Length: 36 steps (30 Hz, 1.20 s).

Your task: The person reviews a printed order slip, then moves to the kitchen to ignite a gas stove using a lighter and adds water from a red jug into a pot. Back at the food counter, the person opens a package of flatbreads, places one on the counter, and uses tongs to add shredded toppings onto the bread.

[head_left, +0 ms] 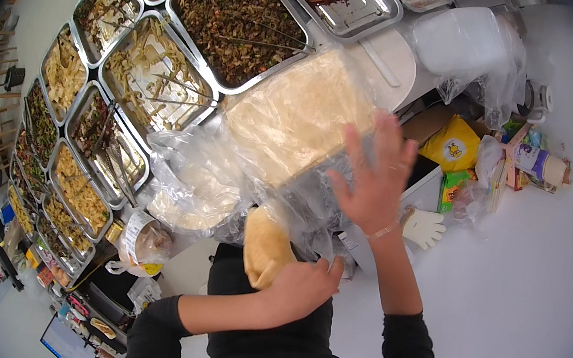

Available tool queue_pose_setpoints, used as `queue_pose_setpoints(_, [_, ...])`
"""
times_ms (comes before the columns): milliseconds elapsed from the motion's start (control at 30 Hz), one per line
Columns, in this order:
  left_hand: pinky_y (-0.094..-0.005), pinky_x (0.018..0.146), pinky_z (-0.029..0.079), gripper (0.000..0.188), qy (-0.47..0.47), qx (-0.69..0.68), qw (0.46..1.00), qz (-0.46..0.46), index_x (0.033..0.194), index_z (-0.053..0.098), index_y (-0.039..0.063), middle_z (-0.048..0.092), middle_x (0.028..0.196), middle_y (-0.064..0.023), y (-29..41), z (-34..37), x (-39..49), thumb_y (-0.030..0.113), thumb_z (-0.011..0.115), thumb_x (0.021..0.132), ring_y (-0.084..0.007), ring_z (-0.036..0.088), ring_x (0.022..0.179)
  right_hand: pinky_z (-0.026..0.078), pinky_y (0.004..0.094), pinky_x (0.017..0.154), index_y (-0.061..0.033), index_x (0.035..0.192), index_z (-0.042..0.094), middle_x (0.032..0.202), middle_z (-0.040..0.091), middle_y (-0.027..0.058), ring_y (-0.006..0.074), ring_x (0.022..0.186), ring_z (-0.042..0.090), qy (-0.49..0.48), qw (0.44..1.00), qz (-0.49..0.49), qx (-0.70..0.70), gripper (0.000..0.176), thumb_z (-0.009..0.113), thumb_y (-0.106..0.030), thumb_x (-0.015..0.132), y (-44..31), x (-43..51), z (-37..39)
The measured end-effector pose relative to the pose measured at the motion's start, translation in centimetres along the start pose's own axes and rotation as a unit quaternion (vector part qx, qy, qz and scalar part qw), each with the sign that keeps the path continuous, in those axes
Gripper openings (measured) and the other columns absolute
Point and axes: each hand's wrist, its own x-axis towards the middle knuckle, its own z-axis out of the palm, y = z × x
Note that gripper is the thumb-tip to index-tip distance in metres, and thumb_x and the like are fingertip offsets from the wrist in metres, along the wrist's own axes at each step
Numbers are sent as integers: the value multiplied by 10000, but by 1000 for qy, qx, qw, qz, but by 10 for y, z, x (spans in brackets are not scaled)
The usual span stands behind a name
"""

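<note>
My left hand (301,291) is curled around the lower end of a folded flatbread wrap (267,245) and holds it close to my body. Clear plastic film (307,226) hangs beside the wrap and reaches my left fingertips. With fingers spread and nothing in it, my right hand (375,175) is raised over the right edge of a stack of pale flatbreads (296,109) under clear plastic. The hand looks slightly blurred. A second plastic-covered pile of flatbread (202,194) lies left of the wrap.
Steel trays of cooked fillings, one with brown chopped filling (242,24), line the far and left sides, several with tongs. A white round board (390,67) sits beyond the stack. At right are a white glove (422,228), a yellow package (453,145) and a plastic-wrapped white bundle (462,41).
</note>
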Motion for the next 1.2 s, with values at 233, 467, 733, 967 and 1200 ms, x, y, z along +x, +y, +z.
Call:
queue_pose_setpoints(233, [-262,493,363,312,104,-351,922,-127,804,584,45,486,619,10,-55,-128,24,290,637,990,-93,452,526,390,475,1098,-23,1321,587,1329,614,175,297,1156,632,-388,870,255,165,538,640,-407,947,13,-43,-11])
queue_pose_setpoints(467, [-386,677,498,301,235,-207,921,-233,947,671,19,682,801,-164,-158,-121,167,315,621,973,-260,645,708,527,297,871,73,1283,567,1201,661,102,122,1028,634,-198,655,298,665,418,645,-201,977,15,19,71])
queue_pose_setpoints(733, [-336,748,513,471,1,-265,943,-199,1154,662,-2,683,934,-102,-217,-122,158,282,804,805,-173,618,804,523,269,838,64,1253,580,1074,699,76,109,968,642,-172,727,279,603,374,693,-98,935,36,36,93])
queue_pose_setpoints(967, [-236,599,473,390,185,-530,772,-298,1315,558,41,664,906,-21,-189,-70,105,106,666,947,-77,589,744,516,329,874,3,1230,605,1096,681,143,213,1019,653,-239,897,20,371,438,758,-83,828,69,129,48])
queue_pose_setpoints(1200, [-229,684,509,244,283,-681,599,-312,1246,589,78,679,1029,-11,-182,-27,96,170,573,1021,-71,640,816,425,444,1017,-66,1178,664,1348,554,134,317,1234,531,-82,985,-154,-6,434,753,-126,757,18,116,58])
